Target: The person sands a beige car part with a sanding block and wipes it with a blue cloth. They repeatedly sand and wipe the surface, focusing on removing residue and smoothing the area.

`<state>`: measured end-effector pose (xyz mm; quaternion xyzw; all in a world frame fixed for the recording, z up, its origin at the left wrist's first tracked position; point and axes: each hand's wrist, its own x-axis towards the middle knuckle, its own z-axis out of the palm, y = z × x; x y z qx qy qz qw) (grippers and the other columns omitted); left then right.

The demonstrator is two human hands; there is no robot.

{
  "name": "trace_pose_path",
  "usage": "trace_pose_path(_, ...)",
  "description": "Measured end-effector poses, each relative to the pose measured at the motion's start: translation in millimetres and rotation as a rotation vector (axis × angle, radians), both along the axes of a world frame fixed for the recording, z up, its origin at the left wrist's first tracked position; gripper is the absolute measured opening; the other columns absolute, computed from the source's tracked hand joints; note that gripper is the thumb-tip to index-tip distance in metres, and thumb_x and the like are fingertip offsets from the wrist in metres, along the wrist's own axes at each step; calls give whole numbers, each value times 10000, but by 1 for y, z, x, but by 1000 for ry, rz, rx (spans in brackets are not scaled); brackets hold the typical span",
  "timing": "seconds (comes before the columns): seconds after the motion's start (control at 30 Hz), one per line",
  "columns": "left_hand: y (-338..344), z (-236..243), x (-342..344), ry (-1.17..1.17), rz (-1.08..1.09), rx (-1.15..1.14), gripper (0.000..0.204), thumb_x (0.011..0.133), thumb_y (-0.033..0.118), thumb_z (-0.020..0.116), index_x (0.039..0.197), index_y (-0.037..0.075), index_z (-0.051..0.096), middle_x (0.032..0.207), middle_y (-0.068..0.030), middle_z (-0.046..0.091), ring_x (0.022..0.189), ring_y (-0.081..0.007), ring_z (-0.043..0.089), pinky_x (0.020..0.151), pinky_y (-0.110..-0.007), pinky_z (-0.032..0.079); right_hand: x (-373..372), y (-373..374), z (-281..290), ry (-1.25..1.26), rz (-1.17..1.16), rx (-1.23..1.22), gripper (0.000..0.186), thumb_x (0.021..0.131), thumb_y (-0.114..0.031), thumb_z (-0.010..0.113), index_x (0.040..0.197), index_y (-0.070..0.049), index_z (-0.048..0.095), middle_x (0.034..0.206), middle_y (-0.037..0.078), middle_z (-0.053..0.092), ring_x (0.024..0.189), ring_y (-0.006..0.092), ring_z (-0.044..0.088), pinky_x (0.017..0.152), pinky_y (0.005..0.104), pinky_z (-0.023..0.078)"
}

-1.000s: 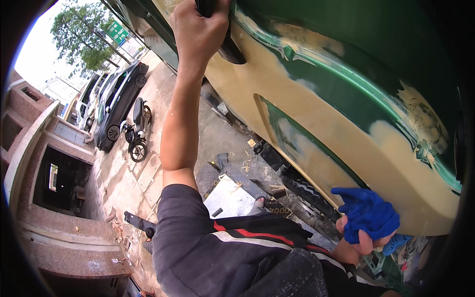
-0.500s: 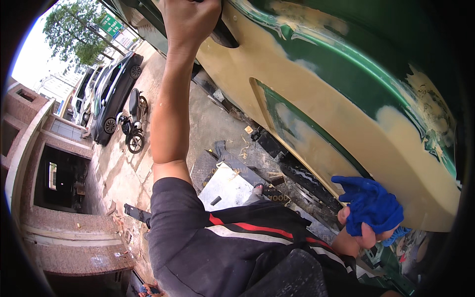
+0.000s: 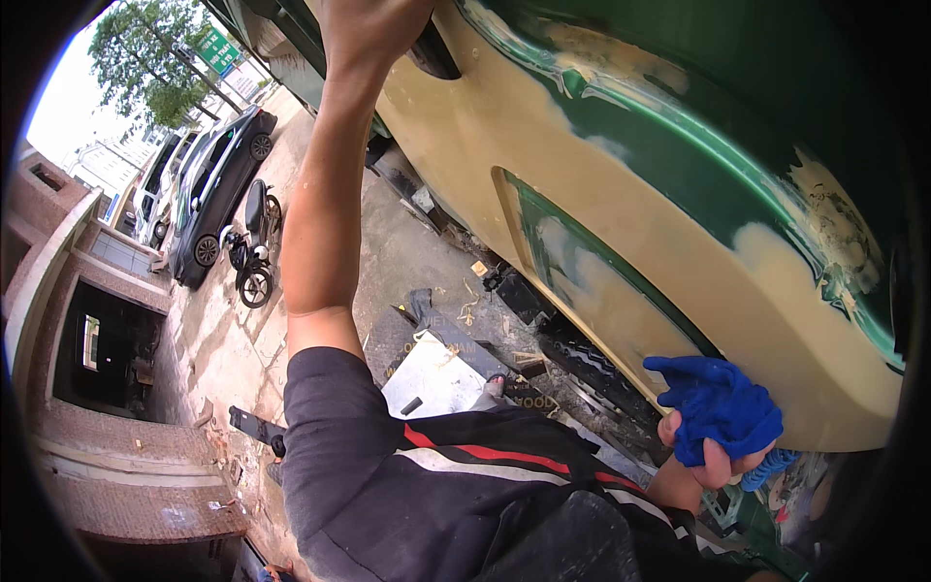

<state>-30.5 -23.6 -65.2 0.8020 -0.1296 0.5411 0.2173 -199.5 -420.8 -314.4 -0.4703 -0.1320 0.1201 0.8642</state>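
Note:
My left hand (image 3: 373, 24) is raised at the top edge, curled beside a dark slot (image 3: 436, 58) in the vehicle's panel (image 3: 640, 213); what it grips is out of view. The panel is green, with broad beige coated patches, a rough scraped ridge and a recessed green-edged strip (image 3: 592, 252). At the lower right, my right hand (image 3: 718, 463) holds a bunched blue cloth (image 3: 722, 407) against or very near the panel's lower part.
Below lie printed grey sheeting, a white board (image 3: 427, 373), scraps and black parts (image 3: 514, 296). A dark phone-like object (image 3: 254, 423) is at lower left. A motorcycle (image 3: 250, 242), parked cars (image 3: 221, 189), a tree and a brick building (image 3: 136, 504) fill the left.
My raised left hand and forearm have shifted up and left in the picture. The panel also sits a little higher. My right hand keeps hold of the blue cloth with little movement.

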Motion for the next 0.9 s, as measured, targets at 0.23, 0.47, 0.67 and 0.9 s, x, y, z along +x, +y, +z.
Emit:
trace_pose_path(0.23,20,-3,19,-136,-52,33,285,871,251,819,825,-17,734,625,-5,653,599,-68,579,592,-266,477,-3,11,14,-136,-57,-25,526,687,-14,660,1165,50,450,1131,364,597,861,298,623,704,432,598)
trace_pose_path(0.47,0,2,7,-3,-65,-72,318,866,128,782,681,-31,578,539,-43,498,526,-99,472,501,-344,386,-8,-27,-44,-212,-147,-505,528,716,-79,712,1174,-64,451,1134,304,562,853,359,621,727,467,588)
trace_pose_path(0.67,10,-8,1,-58,-12,39,275,877,109,767,692,-26,614,539,-27,492,528,-96,441,500,-336,363,-1,-12,-78,-733,-707,-463,588,714,-90,712,1233,-90,436,1173,295,541,901,360,598,744,474,572)
trace_pose_path(0.9,25,-26,7,39,-64,22,218,883,209,813,853,5,744,656,7,642,619,-67,560,602,-268,461,4,-7,-87,-900,-869,-487,659,711,-103,712,1301,-120,419,1218,284,516,956,361,571,764,482,552)
